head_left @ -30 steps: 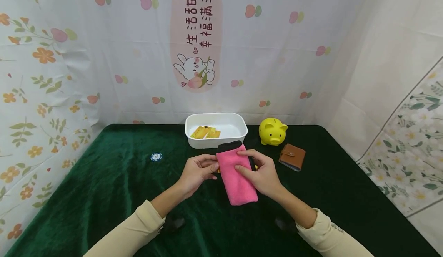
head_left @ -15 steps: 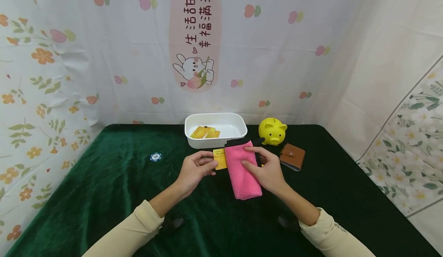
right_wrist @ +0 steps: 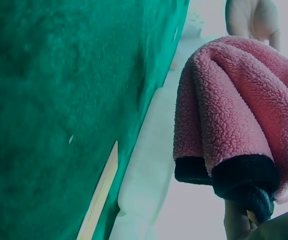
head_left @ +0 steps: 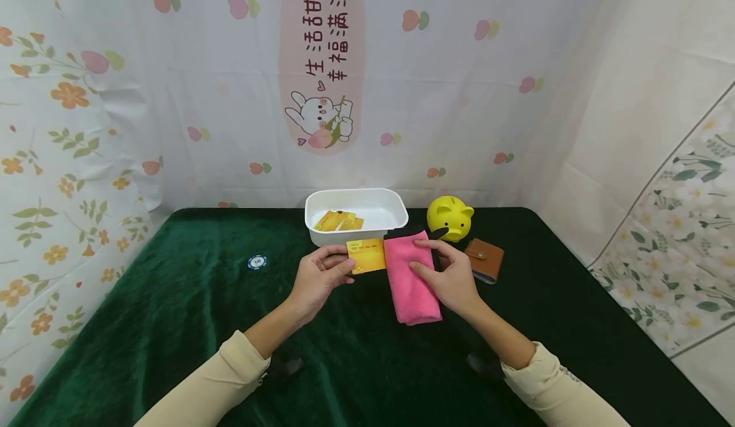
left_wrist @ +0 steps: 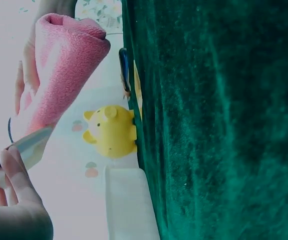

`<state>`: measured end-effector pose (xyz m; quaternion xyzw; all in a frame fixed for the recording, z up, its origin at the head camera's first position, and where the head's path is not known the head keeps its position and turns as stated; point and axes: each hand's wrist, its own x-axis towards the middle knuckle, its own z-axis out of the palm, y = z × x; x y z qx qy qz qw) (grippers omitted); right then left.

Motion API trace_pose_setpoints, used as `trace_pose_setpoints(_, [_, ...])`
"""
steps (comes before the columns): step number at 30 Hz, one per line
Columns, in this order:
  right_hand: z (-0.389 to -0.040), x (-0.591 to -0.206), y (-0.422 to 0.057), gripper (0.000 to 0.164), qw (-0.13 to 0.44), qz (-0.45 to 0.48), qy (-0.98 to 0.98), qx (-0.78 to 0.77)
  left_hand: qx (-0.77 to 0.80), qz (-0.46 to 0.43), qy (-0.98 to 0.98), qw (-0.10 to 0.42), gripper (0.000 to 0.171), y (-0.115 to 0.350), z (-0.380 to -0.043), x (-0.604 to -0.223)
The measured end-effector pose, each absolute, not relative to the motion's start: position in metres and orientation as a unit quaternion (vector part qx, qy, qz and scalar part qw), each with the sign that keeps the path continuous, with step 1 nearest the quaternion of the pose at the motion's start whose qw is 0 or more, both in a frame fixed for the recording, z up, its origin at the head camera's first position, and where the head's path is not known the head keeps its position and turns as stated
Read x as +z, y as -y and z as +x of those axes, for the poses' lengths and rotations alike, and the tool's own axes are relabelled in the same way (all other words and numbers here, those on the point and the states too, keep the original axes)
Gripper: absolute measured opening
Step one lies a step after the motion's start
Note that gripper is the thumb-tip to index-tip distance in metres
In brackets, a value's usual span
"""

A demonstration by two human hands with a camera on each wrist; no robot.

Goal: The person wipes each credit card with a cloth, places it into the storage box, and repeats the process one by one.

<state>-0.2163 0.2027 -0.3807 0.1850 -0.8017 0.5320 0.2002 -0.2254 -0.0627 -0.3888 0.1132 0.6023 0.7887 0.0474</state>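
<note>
Between the thumb and fingers of my left hand (head_left: 312, 280) is the left end of a yellow bank card (head_left: 365, 256) with printed digits. The card's other end meets the left edge of a folded pink cloth (head_left: 410, 286) with black trim. My right hand (head_left: 450, 280) grips this fleecy cloth from the right, thumb on its front. In the left wrist view, the card (left_wrist: 34, 145) appears nearly edge-on, pinched by the left hand (left_wrist: 19, 192), below the rolled-looking cloth (left_wrist: 66, 65). The cloth (right_wrist: 238, 110) hides most of the right fingers in the right wrist view.
A white tray (head_left: 358, 236) with several yellow cards (head_left: 335, 221) stands at the back of the green-covered table (head_left: 189, 325). Right of it are a yellow piggy bank (head_left: 449, 216) and a brown wallet (head_left: 487, 258). A poker chip (head_left: 256, 262) lies left.
The cloth has moved rightward and slightly up in my right hand. The card, first almost hidden by the cloth, now shows much of its face in my left hand.
</note>
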Motion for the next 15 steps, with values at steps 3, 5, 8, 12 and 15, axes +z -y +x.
trace_pose_setpoints(3, [-0.216, -0.380, -0.206, 0.036, 0.198, 0.173, 0.811, 0.523, 0.808, 0.092, -0.580, 0.042, 0.026, 0.062, -0.228, -0.386])
trace_pose_setpoints(5, [-0.216, -0.380, -0.208, 0.036, 0.195, 0.163, 0.815, 0.520, 0.817, 0.077, -0.570, 0.034, 0.026, 0.062, -0.231, -0.385])
trace_pose_setpoints(8, [-0.215, -0.378, -0.211, 0.035, 0.188, 0.155, 0.818, 0.520, 0.829, 0.056, -0.556, 0.023, 0.027, 0.064, -0.239, -0.382])
trace_pose_setpoints(12, [-0.213, -0.376, -0.212, 0.034, 0.184, 0.154, 0.816, 0.526, 0.846, 0.024, -0.532, 0.031, 0.030, 0.068, -0.253, -0.380])
trace_pose_setpoints(15, [-0.209, -0.374, -0.211, 0.036, 0.183, 0.156, 0.813, 0.531, 0.857, -0.005, -0.514, 0.032, 0.033, 0.073, -0.264, -0.380])
